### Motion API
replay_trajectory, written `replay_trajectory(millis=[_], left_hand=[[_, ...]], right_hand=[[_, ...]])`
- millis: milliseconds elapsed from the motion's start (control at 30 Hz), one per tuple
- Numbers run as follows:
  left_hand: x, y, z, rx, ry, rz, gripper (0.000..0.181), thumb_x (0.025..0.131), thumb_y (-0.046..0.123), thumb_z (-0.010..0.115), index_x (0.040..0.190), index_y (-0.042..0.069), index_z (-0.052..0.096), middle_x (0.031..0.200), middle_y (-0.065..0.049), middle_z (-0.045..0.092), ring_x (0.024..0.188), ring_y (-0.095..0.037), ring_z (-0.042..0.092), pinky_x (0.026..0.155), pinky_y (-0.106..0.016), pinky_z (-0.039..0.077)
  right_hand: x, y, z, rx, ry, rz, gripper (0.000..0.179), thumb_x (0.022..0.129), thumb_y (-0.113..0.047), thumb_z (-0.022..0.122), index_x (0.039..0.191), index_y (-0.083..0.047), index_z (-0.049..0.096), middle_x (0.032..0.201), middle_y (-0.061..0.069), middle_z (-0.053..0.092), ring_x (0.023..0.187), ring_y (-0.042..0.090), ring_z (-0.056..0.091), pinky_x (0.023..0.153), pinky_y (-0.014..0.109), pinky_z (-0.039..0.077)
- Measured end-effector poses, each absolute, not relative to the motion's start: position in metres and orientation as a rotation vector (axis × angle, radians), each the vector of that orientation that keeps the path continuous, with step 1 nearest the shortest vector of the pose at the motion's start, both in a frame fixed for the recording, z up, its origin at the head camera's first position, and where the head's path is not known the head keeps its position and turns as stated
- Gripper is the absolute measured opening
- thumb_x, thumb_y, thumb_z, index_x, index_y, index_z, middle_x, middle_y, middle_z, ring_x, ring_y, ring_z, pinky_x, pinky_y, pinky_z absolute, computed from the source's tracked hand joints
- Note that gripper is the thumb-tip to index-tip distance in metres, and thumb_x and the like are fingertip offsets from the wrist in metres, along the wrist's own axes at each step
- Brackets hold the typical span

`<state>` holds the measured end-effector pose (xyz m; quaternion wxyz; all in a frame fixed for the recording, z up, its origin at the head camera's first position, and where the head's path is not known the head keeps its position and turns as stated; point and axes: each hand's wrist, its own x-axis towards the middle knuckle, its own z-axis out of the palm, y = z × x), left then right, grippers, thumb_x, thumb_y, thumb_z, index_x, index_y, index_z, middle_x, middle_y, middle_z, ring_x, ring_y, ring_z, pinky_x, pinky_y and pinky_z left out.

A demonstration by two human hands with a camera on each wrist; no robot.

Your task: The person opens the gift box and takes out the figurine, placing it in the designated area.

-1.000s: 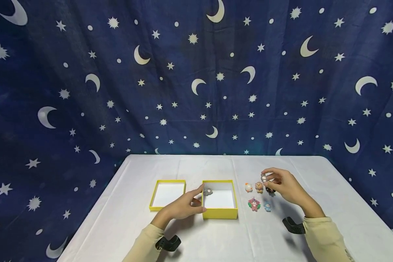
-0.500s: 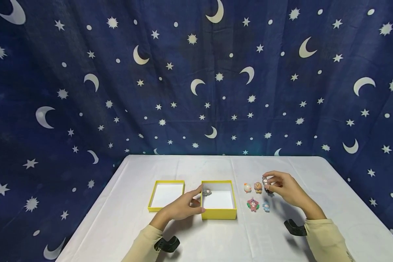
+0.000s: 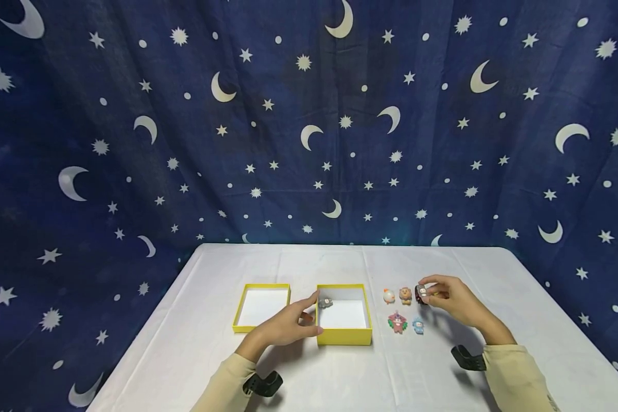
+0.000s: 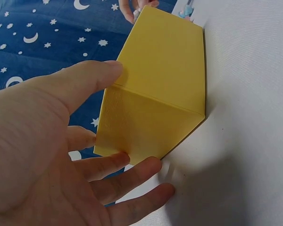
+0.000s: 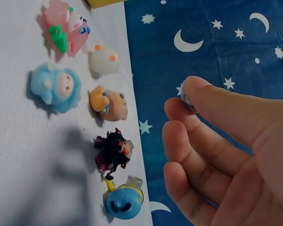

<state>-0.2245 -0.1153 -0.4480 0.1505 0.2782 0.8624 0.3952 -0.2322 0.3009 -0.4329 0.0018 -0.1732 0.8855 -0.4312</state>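
Note:
My right hand (image 3: 450, 298) pinches a small grey figurine (image 3: 423, 292) between thumb and fingers, just above the right group of figurines. In the right wrist view only a sliver of the grey figurine (image 5: 187, 98) shows at the fingertips. Below it stand a black-and-red figurine (image 5: 114, 151) and a blue-and-yellow one (image 5: 124, 203). My left hand (image 3: 286, 325) rests against the left side of a yellow box (image 3: 345, 336), fingers and thumb extended along its wall. Inside the white-lined box, another grey figurine (image 3: 325, 302) lies by the left wall.
Left of the box lies its yellow-rimmed lid (image 3: 262, 306), white inside up. Other figurines on the white tablecloth (image 3: 340, 377) are a white-and-orange one (image 3: 388, 296), a brown one (image 3: 405, 296), a pink-and-green one (image 3: 397, 323) and a light blue one (image 3: 418, 326). A starry curtain (image 3: 268, 143) hangs behind.
My right hand has moved slightly right and toward the table's front, carrying the grey figurine, which now appears more tilted. The left hand and the box have stayed in place.

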Motion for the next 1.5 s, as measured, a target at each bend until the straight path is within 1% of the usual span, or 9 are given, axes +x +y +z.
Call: replay_trajectory(millis=[167,333,467,567,800,1000,1233,1333,1500], left_hand=[[-0.224,-0.115,-0.449,0.804,2.475,1.139,0.087,0.095,0.035,0.069,0.162,0.007,0.021,0.163,-0.014,0.035,0.116,-0.020,0.062,0.099,-0.038,0.050],[-0.224,-0.115,-0.448,0.800,2.481,1.135,0.087,0.095,0.036,0.070,0.162,0.008,0.021,0.162,-0.013,0.037,0.116,-0.021,0.062,0.099,-0.039,0.049],[-0.224,-0.115,-0.448,0.796,2.486,1.129,0.087,0.094,0.036,0.070,0.162,0.009,0.022,0.162,-0.012,0.038,0.115,-0.020,0.062,0.099,-0.038,0.049],[-0.224,-0.115,-0.448,0.798,2.487,1.128,0.087,0.094,0.036,0.070,0.162,0.010,0.022,0.162,-0.011,0.037,0.114,-0.020,0.062,0.099,-0.037,0.049],[-0.224,-0.115,-0.448,0.796,2.485,1.129,0.088,0.094,0.036,0.070,0.162,0.009,0.022,0.162,-0.011,0.038,0.113,-0.018,0.062,0.098,-0.037,0.048],[-0.225,-0.115,-0.448,0.787,2.484,1.123,0.088,0.094,0.036,0.070,0.162,0.009,0.021,0.162,-0.012,0.038,0.112,-0.017,0.062,0.099,-0.038,0.048],[-0.225,-0.115,-0.449,0.789,2.484,1.127,0.088,0.094,0.036,0.070,0.162,0.008,0.021,0.161,-0.013,0.040,0.113,-0.018,0.062,0.100,-0.041,0.048],[-0.225,-0.115,-0.449,0.784,2.486,1.122,0.088,0.094,0.036,0.070,0.162,0.009,0.020,0.160,-0.013,0.040,0.113,-0.017,0.062,0.100,-0.041,0.048],[-0.226,-0.115,-0.450,0.784,2.481,1.126,0.088,0.095,0.036,0.069,0.162,0.009,0.020,0.161,-0.013,0.039,0.112,-0.016,0.061,0.100,-0.041,0.048]], right_hand=[[-0.231,0.305,-0.434,-0.545,2.761,-1.321,0.035,0.092,-0.003,0.071,0.122,0.010,0.062,0.102,0.021,0.074,0.086,0.002,0.066,0.072,0.022,0.055],[-0.231,0.308,-0.434,-0.594,2.730,-1.286,0.037,0.091,-0.005,0.072,0.122,0.012,0.062,0.101,0.019,0.073,0.085,0.000,0.064,0.072,0.021,0.054],[-0.231,0.311,-0.436,-0.665,2.668,-1.273,0.038,0.091,-0.004,0.072,0.121,0.017,0.061,0.099,0.022,0.074,0.083,-0.002,0.065,0.072,0.020,0.054],[-0.231,0.314,-0.437,-0.687,2.620,-1.284,0.035,0.090,-0.001,0.070,0.118,0.018,0.060,0.098,0.024,0.073,0.083,-0.003,0.064,0.071,0.020,0.053],[-0.230,0.320,-0.438,-0.678,2.526,-1.286,0.031,0.088,0.003,0.066,0.115,0.016,0.061,0.099,0.020,0.072,0.084,-0.001,0.063,0.071,0.022,0.051],[-0.230,0.326,-0.441,-0.696,2.473,-1.259,0.032,0.088,-0.001,0.070,0.113,0.016,0.063,0.094,0.011,0.071,0.079,0.001,0.059,0.066,0.023,0.048],[-0.231,0.332,-0.446,-0.616,2.468,-1.168,0.031,0.089,-0.005,0.074,0.112,0.014,0.065,0.097,0.015,0.071,0.077,0.004,0.058,0.065,0.022,0.047],[-0.232,0.332,-0.447,-0.576,2.454,-1.163,0.032,0.087,-0.004,0.075,0.112,0.014,0.066,0.094,0.014,0.071,0.075,0.006,0.056,0.064,0.023,0.046],[-0.231,0.332,-0.449,-0.561,2.446,-1.174,0.031,0.085,-0.002,0.075,0.110,0.014,0.066,0.089,0.010,0.068,0.073,0.006,0.056,0.061,0.022,0.047]])
